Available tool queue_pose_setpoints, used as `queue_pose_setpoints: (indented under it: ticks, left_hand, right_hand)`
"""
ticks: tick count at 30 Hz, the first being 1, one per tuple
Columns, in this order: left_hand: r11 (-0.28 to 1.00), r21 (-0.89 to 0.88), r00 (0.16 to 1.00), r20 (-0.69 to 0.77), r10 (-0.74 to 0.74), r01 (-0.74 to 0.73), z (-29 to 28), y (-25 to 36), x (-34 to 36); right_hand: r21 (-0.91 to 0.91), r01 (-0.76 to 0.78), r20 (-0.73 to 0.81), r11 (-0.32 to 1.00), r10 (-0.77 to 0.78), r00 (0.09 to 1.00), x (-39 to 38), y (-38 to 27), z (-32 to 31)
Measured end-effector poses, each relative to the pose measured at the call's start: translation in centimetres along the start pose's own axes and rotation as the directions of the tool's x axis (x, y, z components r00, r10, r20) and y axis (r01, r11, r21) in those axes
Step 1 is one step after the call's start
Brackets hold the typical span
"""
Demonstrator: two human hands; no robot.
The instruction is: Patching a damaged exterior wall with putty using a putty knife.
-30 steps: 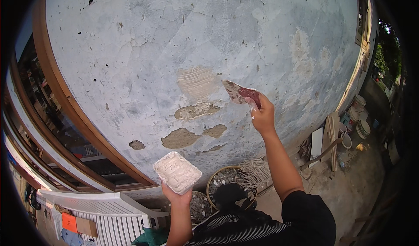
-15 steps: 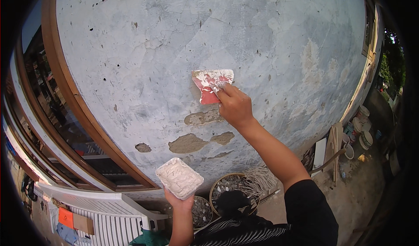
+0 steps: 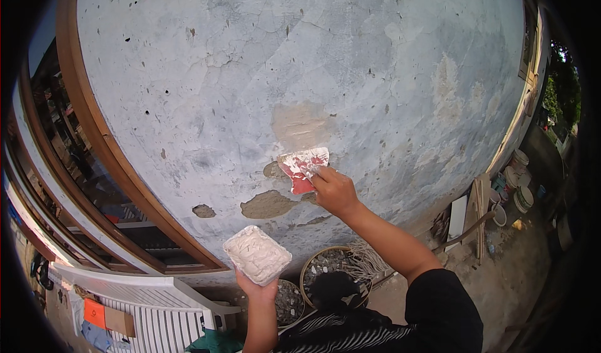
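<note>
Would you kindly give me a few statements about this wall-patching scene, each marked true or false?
1. The right hand presses a red scraper flat against the wall. True.
2. The left hand holds a paint roller. False: it holds up a tray of white filler from below.
3. Brown bare patches show on the wall beside and below the scraper. True.
4. The scraper blade is clean. False: it is smeared with whitish filler.
5. The white louvred panel lies at lower left, under the wooden window frame. True.
6. The buckets stand at the left edge. False: they stand at the right, along the foot of the wall.
</note>
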State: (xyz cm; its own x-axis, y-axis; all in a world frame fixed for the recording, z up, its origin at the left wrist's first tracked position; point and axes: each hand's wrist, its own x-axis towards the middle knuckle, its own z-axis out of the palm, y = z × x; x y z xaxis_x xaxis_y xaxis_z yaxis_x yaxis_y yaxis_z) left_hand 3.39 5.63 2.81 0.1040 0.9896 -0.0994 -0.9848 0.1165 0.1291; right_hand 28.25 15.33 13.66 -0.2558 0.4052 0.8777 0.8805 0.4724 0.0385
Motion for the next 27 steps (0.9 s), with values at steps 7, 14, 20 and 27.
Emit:
queue_pose_setpoints:
  ticks: [7,14,20,27]
  left_hand:
    - [1.0,-0.013,1.0,0.007,0.016,-0.016,0.3,0.3,-0.9]
    - [1.0,-0.001,1.0,0.005,0.027,-0.027,0.4,0.3,-1.0]
    - [0.999,0.01,0.999,-0.007,0.033,-0.033,0.1,0.0,-0.8]
    - [0.999,0.009,0.999,0.014,0.049,-0.049,0.2,0.5,-1.2]
  right_hand:
    - [0.117,-0.062,0.058,0.991,0.056,0.997,-1.5,0.4,-2.8]
    - [0.249,-0.286,-0.056,0.925,0.308,0.95,-2.2,2.4,-4.8]
    - [0.132,-0.249,-0.184,0.959,0.271,0.945,-2.9,2.1,-1.4]
    - [0.098,-0.333,-0.062,0.938,0.339,0.939,-5.2,-0.3,4.7]
